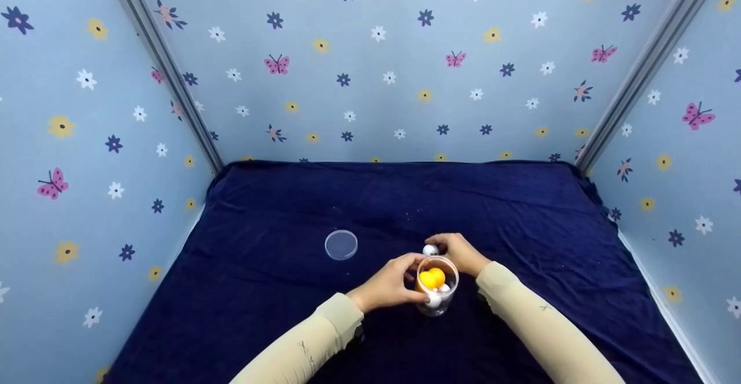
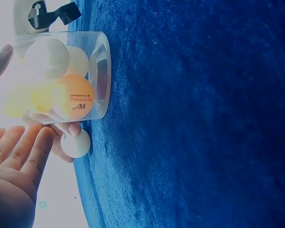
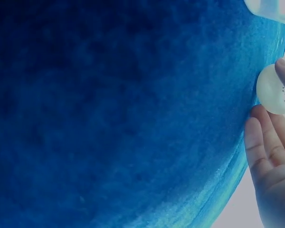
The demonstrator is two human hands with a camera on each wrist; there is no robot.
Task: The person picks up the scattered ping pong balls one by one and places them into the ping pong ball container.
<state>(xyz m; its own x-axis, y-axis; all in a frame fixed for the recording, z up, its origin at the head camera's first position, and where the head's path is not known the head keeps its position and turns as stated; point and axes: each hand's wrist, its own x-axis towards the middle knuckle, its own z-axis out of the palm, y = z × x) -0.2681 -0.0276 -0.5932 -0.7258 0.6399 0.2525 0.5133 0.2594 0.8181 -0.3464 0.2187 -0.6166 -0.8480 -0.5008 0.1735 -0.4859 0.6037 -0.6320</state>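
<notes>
A clear plastic jar stands upright without a lid, holding several white and orange table tennis balls. My left hand grips the jar's side, thumb at the near side and fingers behind. Printing shows on an orange ball through the wall in the left wrist view. Just beyond the jar, my right hand pinches a white table tennis ball low by the cloth. That same ball shows below the jar in the left wrist view.
A round clear lid lies flat on the dark blue cloth, left of the jar. Flowered wall panels enclose the table at the back and both sides. Tiny pale specks dot the cloth.
</notes>
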